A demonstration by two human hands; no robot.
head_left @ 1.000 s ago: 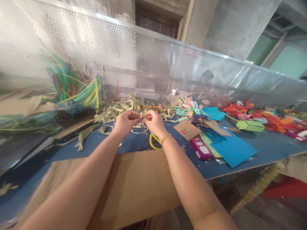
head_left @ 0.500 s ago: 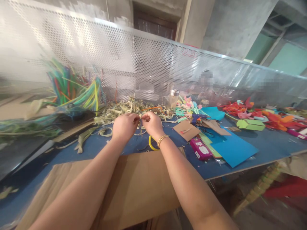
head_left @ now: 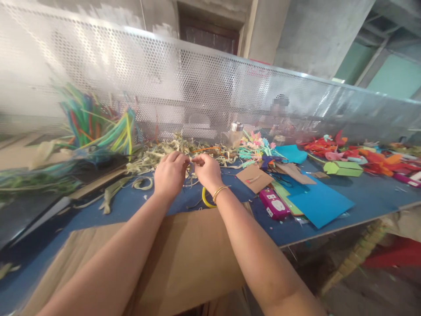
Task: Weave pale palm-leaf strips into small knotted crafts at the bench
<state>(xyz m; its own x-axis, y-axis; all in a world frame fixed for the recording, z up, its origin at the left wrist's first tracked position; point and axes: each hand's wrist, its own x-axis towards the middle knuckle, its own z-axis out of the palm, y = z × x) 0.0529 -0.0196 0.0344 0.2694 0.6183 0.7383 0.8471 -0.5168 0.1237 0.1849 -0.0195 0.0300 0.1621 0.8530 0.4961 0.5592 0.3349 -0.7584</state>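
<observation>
My left hand (head_left: 171, 173) and my right hand (head_left: 208, 172) meet above the blue table (head_left: 194, 199), fingertips pinched close together. Whatever thin piece lies between them is too small and blurred to name. Just behind the hands spreads a heap of pale dried strips (head_left: 154, 154). A yellow ring-shaped piece (head_left: 206, 198) lies beside my right wrist, which wears a gold chain bracelet (head_left: 219, 192). Under my forearms a brown cardboard sheet (head_left: 194, 254) rests at the near edge of the table.
A perforated metal screen (head_left: 158, 83) runs along the back. Colourful stems (head_left: 95, 120) stand at left. To the right lie a purple pack (head_left: 274, 204), blue paper (head_left: 324, 204), brown card (head_left: 253, 177), paper flowers (head_left: 255, 142) and red-orange pieces (head_left: 378, 160). A clear bottle (head_left: 236, 134) stands behind.
Both hands stay together at nearly the same spot, with the fingers shifting slightly. The whole view has moved a little; the things on the table look unchanged.
</observation>
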